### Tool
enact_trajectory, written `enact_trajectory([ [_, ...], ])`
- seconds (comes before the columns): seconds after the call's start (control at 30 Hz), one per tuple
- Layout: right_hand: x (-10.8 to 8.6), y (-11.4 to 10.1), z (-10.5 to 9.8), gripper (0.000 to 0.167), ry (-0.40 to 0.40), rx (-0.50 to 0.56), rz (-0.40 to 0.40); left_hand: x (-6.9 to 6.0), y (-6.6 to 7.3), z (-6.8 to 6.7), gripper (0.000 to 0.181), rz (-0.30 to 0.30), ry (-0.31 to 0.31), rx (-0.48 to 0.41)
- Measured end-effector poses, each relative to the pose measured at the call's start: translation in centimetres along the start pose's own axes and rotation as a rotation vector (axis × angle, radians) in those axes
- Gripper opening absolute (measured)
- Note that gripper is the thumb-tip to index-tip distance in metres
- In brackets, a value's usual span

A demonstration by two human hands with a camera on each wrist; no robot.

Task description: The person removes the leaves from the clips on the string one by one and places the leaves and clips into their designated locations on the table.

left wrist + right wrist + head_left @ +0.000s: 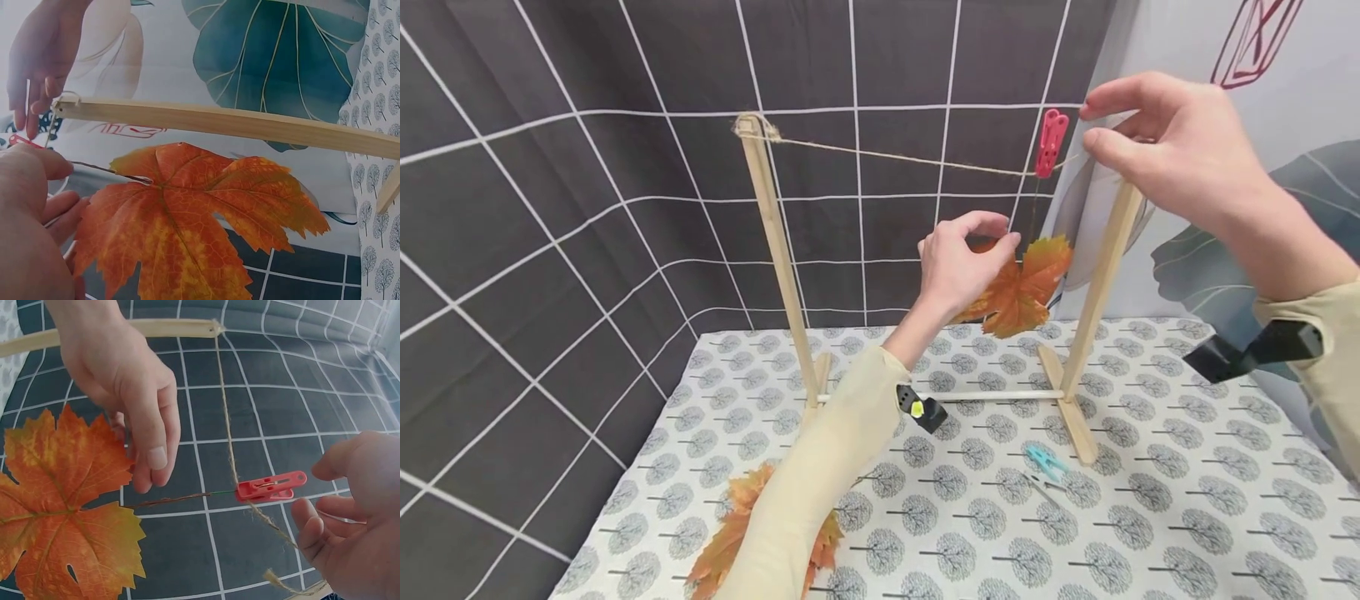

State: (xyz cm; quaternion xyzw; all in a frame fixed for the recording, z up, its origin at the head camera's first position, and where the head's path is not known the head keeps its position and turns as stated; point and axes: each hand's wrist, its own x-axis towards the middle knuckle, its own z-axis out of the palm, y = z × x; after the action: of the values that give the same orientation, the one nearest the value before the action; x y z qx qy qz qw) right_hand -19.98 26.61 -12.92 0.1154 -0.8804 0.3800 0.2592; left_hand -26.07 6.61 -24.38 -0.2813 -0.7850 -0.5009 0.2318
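Note:
A red clothespin (1052,143) clips the stem of an orange maple-like leaf (1026,292) to a twine line (887,154). The leaf hangs below the line. My right hand (1187,150) is just right of the clothespin, thumb and fingers apart with nothing between them; in the right wrist view a gap separates the fingertips from the clothespin (272,486). Beside the leaf, my left hand (958,262) has its fingers loosely bent and holds nothing. The leaf's stem (169,501) passes close to those fingertips in the right wrist view.
The twine spans two wooden posts (778,242) joined low down by a white rod (992,396). A light-blue clothespin (1045,461) and a thin grey object lie by the right foot. More orange leaves (737,533) lie under my left forearm on the tree-patterned cloth (955,533).

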Motion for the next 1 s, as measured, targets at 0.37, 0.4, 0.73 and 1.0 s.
enact_trajectory([
  [0.37, 1.3, -0.4, 0.6, 0.041, -0.092, 0.074, 0.037, 0.6, 0.0, -0.1, 0.018, -0.002, -0.046, 0.016],
  [0.4, 1.4, -0.4, 0.6, 0.041, -0.092, 0.081, 0.037, 0.7, 0.1, 0.0, 0.018, -0.001, -0.050, 0.016],
  [0.73, 2.3, -0.2, 0.5, 0.047, -0.144, 0.130, 0.079, 1.1, 0.9, 0.1, 0.021, -0.050, -0.107, 0.086],
  [1.0, 2.6, -0.6, 0.6, 0.048, -0.144, 0.063, 0.077, 1.6, 1.2, -0.1, 0.021, -0.047, -0.103, 0.103],
])
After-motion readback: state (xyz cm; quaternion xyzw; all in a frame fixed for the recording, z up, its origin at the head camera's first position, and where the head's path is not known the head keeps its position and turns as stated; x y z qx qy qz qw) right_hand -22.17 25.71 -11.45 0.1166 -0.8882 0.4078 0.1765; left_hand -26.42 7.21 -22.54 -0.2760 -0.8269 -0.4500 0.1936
